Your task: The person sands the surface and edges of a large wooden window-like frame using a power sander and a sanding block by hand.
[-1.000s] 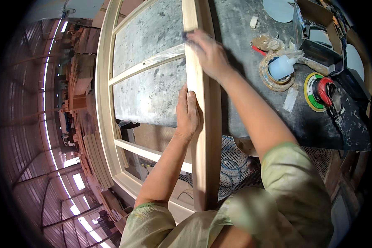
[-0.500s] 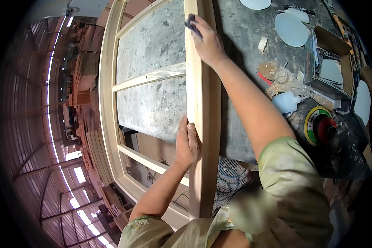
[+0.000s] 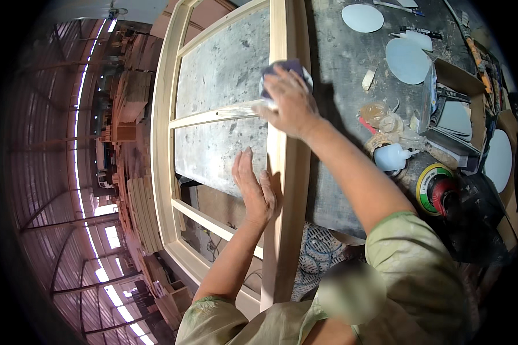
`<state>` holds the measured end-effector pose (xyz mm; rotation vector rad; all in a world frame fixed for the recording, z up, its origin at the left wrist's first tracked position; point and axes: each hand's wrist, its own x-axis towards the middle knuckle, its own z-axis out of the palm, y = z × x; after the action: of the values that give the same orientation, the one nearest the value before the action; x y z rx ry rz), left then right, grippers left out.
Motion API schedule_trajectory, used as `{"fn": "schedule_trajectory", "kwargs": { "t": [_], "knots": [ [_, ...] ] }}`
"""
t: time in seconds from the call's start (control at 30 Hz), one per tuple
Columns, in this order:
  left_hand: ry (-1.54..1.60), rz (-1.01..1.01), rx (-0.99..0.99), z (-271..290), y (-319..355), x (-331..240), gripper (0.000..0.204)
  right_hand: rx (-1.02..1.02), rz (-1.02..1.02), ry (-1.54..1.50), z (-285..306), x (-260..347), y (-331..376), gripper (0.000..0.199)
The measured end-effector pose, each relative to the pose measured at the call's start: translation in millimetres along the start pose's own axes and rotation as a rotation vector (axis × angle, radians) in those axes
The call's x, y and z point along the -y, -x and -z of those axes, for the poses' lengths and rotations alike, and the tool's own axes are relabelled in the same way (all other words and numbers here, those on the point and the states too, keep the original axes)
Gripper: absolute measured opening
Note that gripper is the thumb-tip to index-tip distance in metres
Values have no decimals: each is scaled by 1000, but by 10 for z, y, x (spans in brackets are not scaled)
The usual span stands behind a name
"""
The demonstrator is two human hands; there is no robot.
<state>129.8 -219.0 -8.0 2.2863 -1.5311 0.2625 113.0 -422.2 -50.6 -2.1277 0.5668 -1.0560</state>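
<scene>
Hands on frame rail beside bench edge.

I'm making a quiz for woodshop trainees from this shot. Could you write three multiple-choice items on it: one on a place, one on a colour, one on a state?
1. Where does the left hand rest?
A. On the pale wooden window frame's right upright
B. On the orbital sander
C. On the white squeeze bottle

2. What colour is the sanding pad under the right hand?
A. Red
B. Dark purple-grey
C. Yellow

3. How is the left hand's grip?
A. Clenched round a tool
B. Flat and open, holding nothing
C. Pinching a pencil

Answers: 1 A, the palm lies against the upright; 2 B, a dark purplish edge shows past the fingers; 3 B, the fingers are stretched flat.
</scene>
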Motion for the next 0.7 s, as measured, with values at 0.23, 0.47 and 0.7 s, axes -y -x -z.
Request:
{"fn": "schedule_trajectory", "kwargs": {
  "t": [0.23, 0.47, 0.7],
  "knots": [
    [-31, 83, 212, -175, -340, -194, 66, 57, -10, -435, 787, 382, 1380, 37],
    [-236, 194, 230, -727, -1351, -419, 58, 143, -150, -201, 1199, -73, 2328, 18],
    [-310, 389, 330, -1162, -3038, 4, 56, 133, -182, -270, 1096, 31, 2315, 13]
  ]
}}
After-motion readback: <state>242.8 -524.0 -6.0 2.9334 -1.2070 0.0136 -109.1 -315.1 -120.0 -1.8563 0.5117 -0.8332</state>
